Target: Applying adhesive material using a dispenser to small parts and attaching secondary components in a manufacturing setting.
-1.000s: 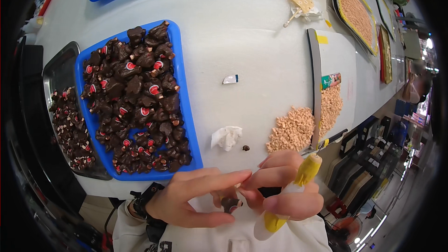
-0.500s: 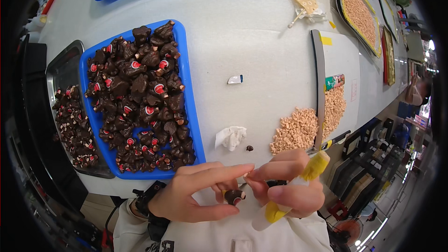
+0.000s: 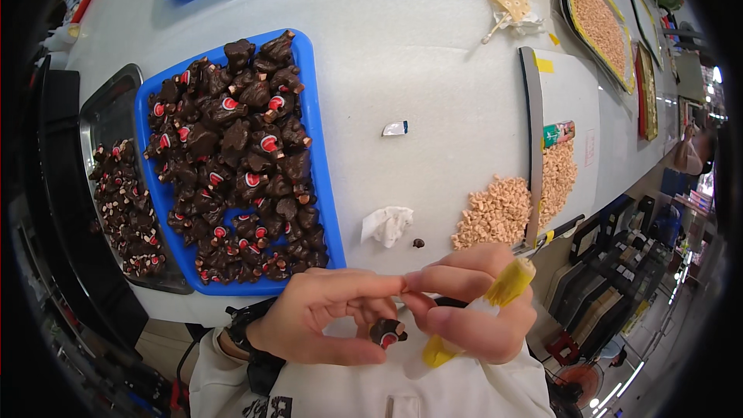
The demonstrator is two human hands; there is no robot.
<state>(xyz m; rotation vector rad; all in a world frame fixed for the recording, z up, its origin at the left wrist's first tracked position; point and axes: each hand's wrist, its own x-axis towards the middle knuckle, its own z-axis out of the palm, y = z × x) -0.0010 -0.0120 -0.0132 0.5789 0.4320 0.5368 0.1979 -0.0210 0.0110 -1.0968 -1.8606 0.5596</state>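
At the table's near edge, my left hand [image 3: 319,319] is closed with a small dark brown figurine [image 3: 386,331] between its thumb and curled fingers. The figurine has a red spot and pale bits on it. My right hand [image 3: 476,306] wraps round a slim white tube with yellow tape [image 3: 511,280], which slants across the palm. Its thumb and index finger pinch close to the tip of my left index finger. Whatever is between those tips is too small to make out. Just beyond my hands lies a pile of small pinkish-beige pieces [image 3: 494,213].
On the left, a blue tray [image 3: 333,217] holds many dark brown figurines, beside a metal tray [image 3: 116,104] of smaller ones. A crumpled white tissue [image 3: 388,226], a brown crumb [image 3: 419,243] and a small white packet [image 3: 395,128] lie mid-table. A grey-edged board [image 3: 529,101] stands right.
The figurine in my left hand has turned, so its red spot faces more toward me. Both hands have shifted slightly left, fingertips still together.
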